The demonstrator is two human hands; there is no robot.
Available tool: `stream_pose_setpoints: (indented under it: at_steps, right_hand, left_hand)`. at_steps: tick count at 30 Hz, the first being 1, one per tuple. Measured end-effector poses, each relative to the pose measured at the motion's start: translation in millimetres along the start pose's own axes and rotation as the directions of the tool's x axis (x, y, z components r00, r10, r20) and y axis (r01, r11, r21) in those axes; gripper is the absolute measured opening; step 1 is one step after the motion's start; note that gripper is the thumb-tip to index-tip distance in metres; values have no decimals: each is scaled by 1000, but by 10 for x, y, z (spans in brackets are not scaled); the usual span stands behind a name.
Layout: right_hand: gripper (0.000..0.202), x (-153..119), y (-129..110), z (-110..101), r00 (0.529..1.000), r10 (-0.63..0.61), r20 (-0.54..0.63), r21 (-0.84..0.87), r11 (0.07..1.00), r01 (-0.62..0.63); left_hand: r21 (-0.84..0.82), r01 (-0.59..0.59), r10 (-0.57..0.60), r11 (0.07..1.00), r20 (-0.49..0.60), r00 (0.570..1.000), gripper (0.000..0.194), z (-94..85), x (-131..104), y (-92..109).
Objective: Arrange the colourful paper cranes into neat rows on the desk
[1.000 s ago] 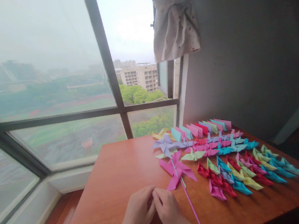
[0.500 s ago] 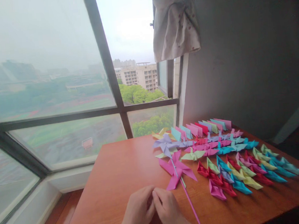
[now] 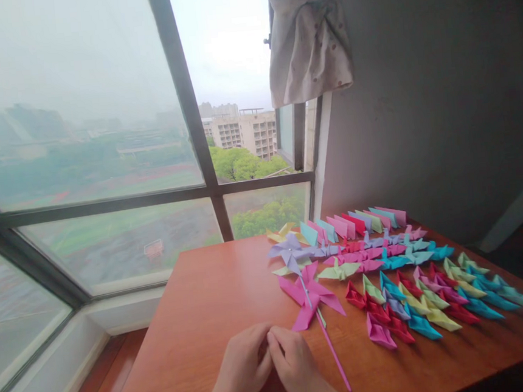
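My left hand (image 3: pixel 246 359) and my right hand (image 3: pixel 294 361) meet at the fingertips near the table's front edge, fingers curled inward. Whether anything is between them is hidden. Just beyond and to the right of my right hand lies a magenta paper pinwheel (image 3: pixel 312 295), and a pink stick (image 3: pixel 335 357) runs down beside that hand. A lilac pinwheel (image 3: pixel 289 251) lies behind the magenta one. Neither hand touches them.
On the brown wooden table (image 3: pixel 197 299), rows of folded paper boats (image 3: pixel 421 322) fill the right side. Behind them are paper cranes (image 3: pixel 339 270) and upright folded cards (image 3: pixel 355 224). Windows stand behind and left; a cloth (image 3: pixel 308 51) hangs above.
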State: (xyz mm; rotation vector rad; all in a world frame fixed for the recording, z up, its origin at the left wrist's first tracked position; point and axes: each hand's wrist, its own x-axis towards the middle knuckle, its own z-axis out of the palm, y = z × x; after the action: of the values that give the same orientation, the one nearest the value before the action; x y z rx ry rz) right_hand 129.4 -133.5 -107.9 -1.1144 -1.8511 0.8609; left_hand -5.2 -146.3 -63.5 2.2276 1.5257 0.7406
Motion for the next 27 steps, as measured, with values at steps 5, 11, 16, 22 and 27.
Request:
stream_pose_setpoints:
  at_steps: [5,11,16,22,27]
  right_hand:
    - [38,4,-3,-13,1000,-6,-4,3,1000,6]
    - [40,16,-42,-36,1000,-7,-13,1,1000,7]
    - [37,0,-121,-92,997,14,-78,111,994,-5]
    - [34,-1,-324,-238,984,28,-175,215,977,10]
    - [29,-421,-626,-308,1000,12,-26,292,956,-4]
  left_hand:
    - [6,3,-3,1000,11,1000,9,1,14,-15]
    - [13,13,-13,1000,-9,1000,13,21,21,-45]
    - [-33,22,-22,999,-10,1000,20,30,48,-67]
    - [-103,29,-31,994,-15,999,26,26,52,-97]
    - [-52,48,-48,998,1,999,18,61,54,-132]
